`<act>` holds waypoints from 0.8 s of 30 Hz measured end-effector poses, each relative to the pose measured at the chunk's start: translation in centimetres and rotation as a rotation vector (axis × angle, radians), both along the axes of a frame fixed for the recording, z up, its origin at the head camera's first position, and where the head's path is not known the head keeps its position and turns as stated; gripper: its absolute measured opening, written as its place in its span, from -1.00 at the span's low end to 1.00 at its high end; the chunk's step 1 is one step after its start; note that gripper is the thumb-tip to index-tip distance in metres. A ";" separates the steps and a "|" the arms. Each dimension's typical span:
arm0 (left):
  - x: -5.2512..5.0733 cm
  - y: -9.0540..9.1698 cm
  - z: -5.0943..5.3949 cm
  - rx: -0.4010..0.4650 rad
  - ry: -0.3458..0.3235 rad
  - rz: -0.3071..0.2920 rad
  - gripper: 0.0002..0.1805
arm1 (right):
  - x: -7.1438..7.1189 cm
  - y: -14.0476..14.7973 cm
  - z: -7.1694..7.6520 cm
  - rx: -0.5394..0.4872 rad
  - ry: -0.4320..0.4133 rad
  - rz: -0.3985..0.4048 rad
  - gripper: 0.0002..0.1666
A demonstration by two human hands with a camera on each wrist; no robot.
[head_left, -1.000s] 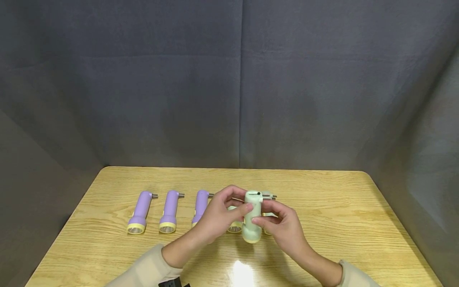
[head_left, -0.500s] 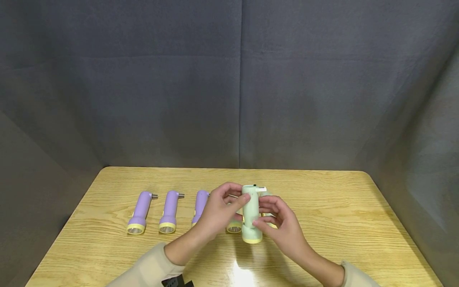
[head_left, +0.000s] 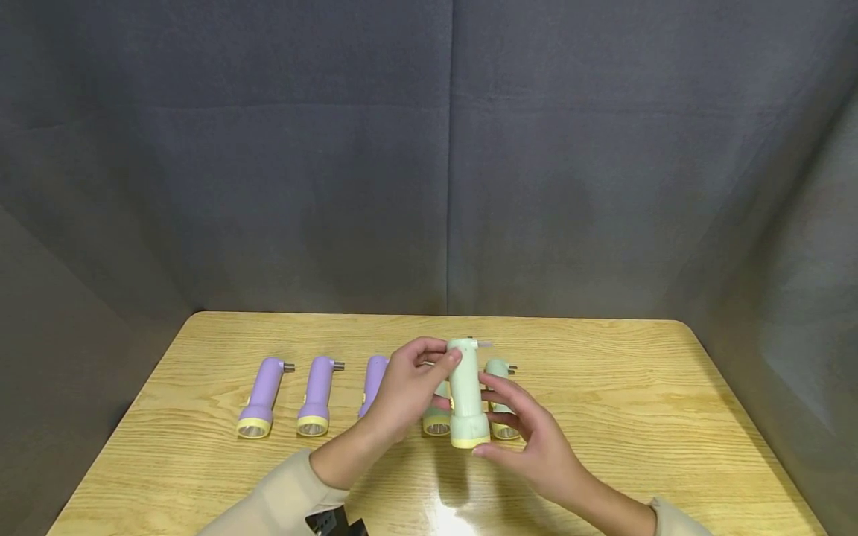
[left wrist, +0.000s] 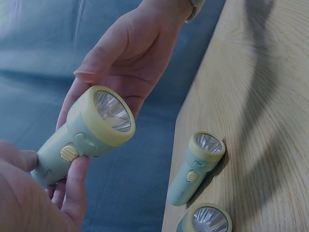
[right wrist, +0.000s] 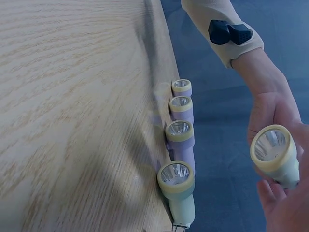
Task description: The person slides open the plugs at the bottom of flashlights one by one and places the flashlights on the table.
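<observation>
A light green flashlight (head_left: 465,394) with a yellow rim is held above the table, lens end down in the head view. My left hand (head_left: 409,387) grips its upper body, thumb across the near side. In the left wrist view a left finger lies beside the yellow switch (left wrist: 69,153). At the tail end, a small plug (head_left: 484,344) sticks out to the right. Close by the flashlight's right side is my right hand (head_left: 529,435), its fingers spread and thumb near the rim. In the left wrist view the right thumb stands apart from the flashlight.
Three purple flashlights, left (head_left: 264,394), middle (head_left: 317,394) and right (head_left: 373,381), lie in a row on the wooden table (head_left: 603,417). Two green flashlights, left (head_left: 437,426) and right (head_left: 499,368), continue the row behind my hands. A dark curtain (head_left: 335,186) hangs behind the table.
The held flashlight has turned, its plug now seen edge-on, and its tail end has risen slightly. My right thumb has slid down from its body towards the rim, and the right fingers have loosened.
</observation>
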State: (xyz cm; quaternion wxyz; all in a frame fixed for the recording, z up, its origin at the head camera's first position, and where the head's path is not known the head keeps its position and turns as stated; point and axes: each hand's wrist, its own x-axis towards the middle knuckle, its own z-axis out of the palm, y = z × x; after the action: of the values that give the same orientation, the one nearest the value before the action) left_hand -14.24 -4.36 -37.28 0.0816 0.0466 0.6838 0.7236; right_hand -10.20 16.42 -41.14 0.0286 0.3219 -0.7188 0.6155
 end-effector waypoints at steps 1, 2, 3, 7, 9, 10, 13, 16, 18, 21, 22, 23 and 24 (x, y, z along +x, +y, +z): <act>0.0 0.0 0.0 0.000 -0.004 0.003 -0.60 | 0.0 0.0 0.0 0.007 0.012 0.003 -0.01; -0.1 0.0 0.0 -0.001 -0.010 0.006 -0.59 | 0.0 -0.1 0.0 0.014 0.026 0.005 0.01; -0.1 0.0 0.0 -0.001 -0.016 0.009 -0.59 | 0.0 -0.1 0.0 0.020 0.033 0.003 0.02; -0.2 0.1 0.0 0.001 -0.027 0.014 -0.57 | 0.1 -0.3 -0.1 0.028 0.037 -0.007 0.03; -0.2 0.0 0.0 0.006 -0.031 0.017 -0.57 | 0.1 -0.4 -0.1 0.028 0.025 -0.017 0.01; -0.2 0.0 -0.1 0.008 -0.032 0.018 -0.57 | 0.2 -0.4 -0.1 0.026 0.020 -0.020 0.00; -0.3 0.0 -0.2 0.018 -0.032 0.017 -0.58 | 0.2 -0.4 -0.2 0.018 0.011 -0.027 -0.01; -0.2 -0.1 -0.3 0.033 -0.025 0.013 -0.59 | 0.2 -0.4 -0.2 0.010 0.001 -0.033 -0.02; -0.2 -0.2 -0.4 0.047 -0.022 0.009 -0.59 | 0.2 -0.4 -0.3 0.005 -0.009 -0.039 -0.03; -0.1 -0.3 -0.5 0.067 -0.015 -0.003 -0.57 | 0.1 -0.4 -0.4 -0.004 -0.035 -0.047 -0.04; -0.1 -0.3 -0.6 0.071 -0.014 -0.009 -0.57 | 0.0 -0.4 -0.4 -0.007 -0.046 -0.049 -0.05; -0.1 -0.4 -0.6 0.074 -0.011 -0.015 -0.56 | 0.0 -0.4 -0.4 -0.007 -0.058 -0.051 -0.06; 0.0 -0.4 -0.7 0.073 -0.009 -0.020 -0.56 | 0.0 -0.4 -0.4 -0.011 -0.072 -0.052 -0.06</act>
State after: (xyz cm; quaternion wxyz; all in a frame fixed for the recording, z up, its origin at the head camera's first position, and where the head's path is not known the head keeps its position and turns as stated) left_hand -14.29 -4.78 -37.99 0.0899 0.0533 0.6562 0.7473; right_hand -10.19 16.02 -41.58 0.0205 0.2807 -0.7242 0.6295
